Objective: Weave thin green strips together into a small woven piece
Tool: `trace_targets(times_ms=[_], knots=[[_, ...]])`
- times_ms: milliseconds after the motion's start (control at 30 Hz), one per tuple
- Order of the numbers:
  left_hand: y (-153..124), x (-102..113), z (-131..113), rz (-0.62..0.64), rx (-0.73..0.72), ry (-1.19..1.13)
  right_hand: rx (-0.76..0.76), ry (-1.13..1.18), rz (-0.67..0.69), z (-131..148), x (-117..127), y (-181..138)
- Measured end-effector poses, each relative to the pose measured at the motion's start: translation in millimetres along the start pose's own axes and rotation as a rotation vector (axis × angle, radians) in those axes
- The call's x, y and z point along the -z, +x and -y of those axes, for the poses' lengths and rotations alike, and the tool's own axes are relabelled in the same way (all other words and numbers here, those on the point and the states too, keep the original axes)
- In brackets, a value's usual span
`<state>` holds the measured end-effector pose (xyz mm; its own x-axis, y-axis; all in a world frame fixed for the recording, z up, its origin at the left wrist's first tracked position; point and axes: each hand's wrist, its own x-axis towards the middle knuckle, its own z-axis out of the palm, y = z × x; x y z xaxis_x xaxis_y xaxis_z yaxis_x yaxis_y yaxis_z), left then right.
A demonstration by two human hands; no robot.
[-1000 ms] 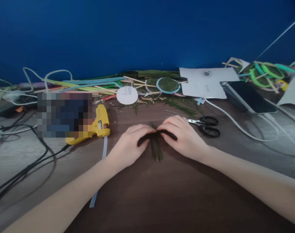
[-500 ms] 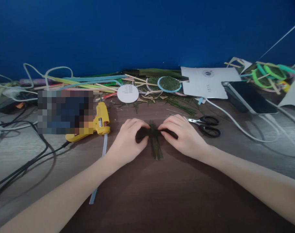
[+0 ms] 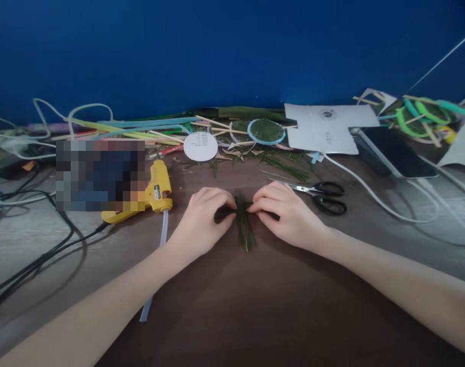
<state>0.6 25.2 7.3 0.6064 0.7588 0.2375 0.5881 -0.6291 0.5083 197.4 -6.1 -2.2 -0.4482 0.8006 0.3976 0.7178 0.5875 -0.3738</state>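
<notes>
Bundle of thin dark-green leaf strips (image 3: 247, 235) lies upon dark brown wooden table (image 3: 232, 311), between both hands. Left hand (image 3: 202, 219): thumb and fingertips clamped on bundle's left side. Right hand (image 3: 293, 214): fingertips pinched on right side. Black-handled metal scissors (image 3: 316, 191) just beyond right hand; yellow plastic glue gun (image 3: 161, 184) left.

1 head cam, wearer's POV, facing fwd & down, near tabletop (image 3: 255, 300), blue wall (image 3: 232, 51) in bkgd
</notes>
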Motion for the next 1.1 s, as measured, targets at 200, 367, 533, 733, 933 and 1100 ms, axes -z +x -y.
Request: trace_targets(times_ms=[200, 367, 533, 733, 933, 1100], knots=[[0.2, -1.8, 0.2, -0.001, -0.006, 0.0, 0.005, 0.008, -0.001, 0.9, -0.2, 1.1], [1.2, -1.7, -0.8, 0.007, -0.003, 0.011, 0.019, -0.002, -0.013, 1.7, -0.4, 0.8], [1.1, -1.3, -1.8, 0.014, 0.003, 0.023, 0.024, -0.023, -0.006, 3.4, 0.1, 0.5], [0.0, 0.0, -1.1, 0.017, 0.001, 0.012, 0.012, -0.047, -0.016, 3.8, 2.5, 0.4], [0.5, -0.1, -1.6, 0.009, 0.0, 0.024, 0.006, -0.051, -0.024, 2.1, 1.5, -0.1], [0.4, -1.6, -2.3, 0.014, 0.002, 0.039, 0.036, -0.041, -0.026, 2.5, 0.5, -0.6]])
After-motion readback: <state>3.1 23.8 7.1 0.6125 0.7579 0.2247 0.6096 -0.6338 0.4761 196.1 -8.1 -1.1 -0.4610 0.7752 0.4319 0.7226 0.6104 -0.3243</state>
